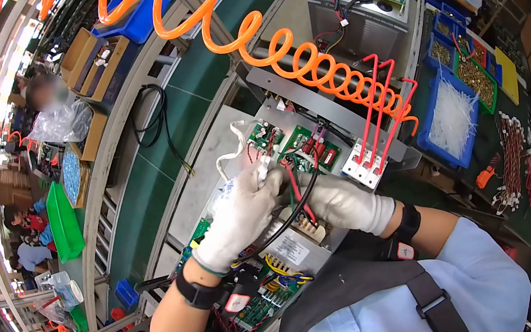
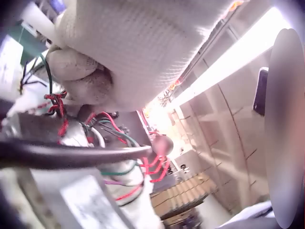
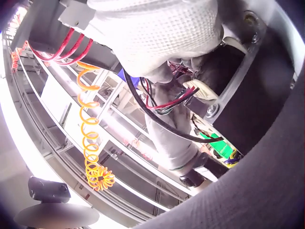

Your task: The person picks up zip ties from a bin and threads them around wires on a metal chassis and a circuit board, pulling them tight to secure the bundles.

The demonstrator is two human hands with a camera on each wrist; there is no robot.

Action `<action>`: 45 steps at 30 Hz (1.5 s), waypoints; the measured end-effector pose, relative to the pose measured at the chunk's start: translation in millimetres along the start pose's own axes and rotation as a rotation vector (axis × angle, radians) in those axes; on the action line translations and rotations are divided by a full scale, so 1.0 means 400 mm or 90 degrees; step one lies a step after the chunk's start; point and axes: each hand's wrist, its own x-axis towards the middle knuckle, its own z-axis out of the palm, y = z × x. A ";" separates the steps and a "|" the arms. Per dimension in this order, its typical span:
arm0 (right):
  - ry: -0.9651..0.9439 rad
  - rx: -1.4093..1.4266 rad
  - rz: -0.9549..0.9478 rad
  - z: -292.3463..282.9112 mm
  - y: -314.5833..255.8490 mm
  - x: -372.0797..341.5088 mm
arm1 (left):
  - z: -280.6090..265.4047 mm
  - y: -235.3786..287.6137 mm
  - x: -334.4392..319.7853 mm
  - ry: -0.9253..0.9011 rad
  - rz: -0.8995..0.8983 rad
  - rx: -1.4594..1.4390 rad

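A white-gloved left hand (image 1: 241, 211) has its fingers curled at a bunch of thin wires above an open metal chassis (image 1: 205, 199). Just to the right, the gloved right hand (image 1: 346, 203) reaches into the same bunch, thumb and fingers bent together. Red and black wires (image 3: 178, 101) come out beside its fingertips in the right wrist view; the gripped ends are hidden. A thick black cable (image 1: 293, 219) loops between the hands. In the left wrist view, twisted red wires (image 2: 62, 114) hang below the curled left fingers. Green circuit boards (image 1: 330, 155) sit in the chassis.
An orange coiled air hose (image 1: 282, 46) hangs across the bench. Red wires rise from a white terminal block (image 1: 362, 171) beside the right hand. A green conveyor (image 1: 164, 174) runs at left. Blue bins (image 1: 448, 121) and wire bundles (image 1: 513, 156) lie at right. Other people sit farther off.
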 end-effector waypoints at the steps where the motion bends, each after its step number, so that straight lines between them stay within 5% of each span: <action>1: 0.000 0.082 0.028 -0.005 0.006 0.008 | 0.007 0.012 -0.006 0.004 -0.040 -0.023; 7: -0.121 0.272 -0.008 0.006 -0.003 0.003 | 0.004 0.031 -0.032 0.028 -0.204 -0.049; 9: -0.129 0.204 -0.031 0.024 -0.007 0.019 | 0.000 -0.012 -0.027 0.033 -0.121 0.006; 10: -0.017 0.105 0.004 0.018 0.007 0.031 | 0.002 -0.017 -0.028 0.053 -0.108 0.015; 17: 0.257 0.024 0.110 0.055 0.009 0.074 | -0.019 -0.050 -0.023 0.052 -0.075 0.101; 20: 0.264 -0.064 0.092 0.037 0.030 0.082 | -0.008 -0.064 -0.005 0.105 0.046 0.194; 24: 0.259 -0.095 0.096 0.058 0.002 0.069 | -0.023 -0.048 0.026 0.008 0.161 0.261; 28: 0.273 -0.062 0.051 0.048 0.035 0.067 | -0.042 0.017 -0.010 -0.039 -0.076 0.274; 33: 0.221 0.153 0.074 0.043 0.039 0.077 | 0.006 -0.117 -0.047 0.030 0.001 0.122; 38: 0.193 0.278 0.059 0.045 0.029 0.066 | 0.014 -0.055 -0.066 0.018 -0.008 0.239; 45: 0.276 0.088 0.050 0.043 0.045 0.072 | 0.034 -0.054 -0.054 0.120 -0.004 0.205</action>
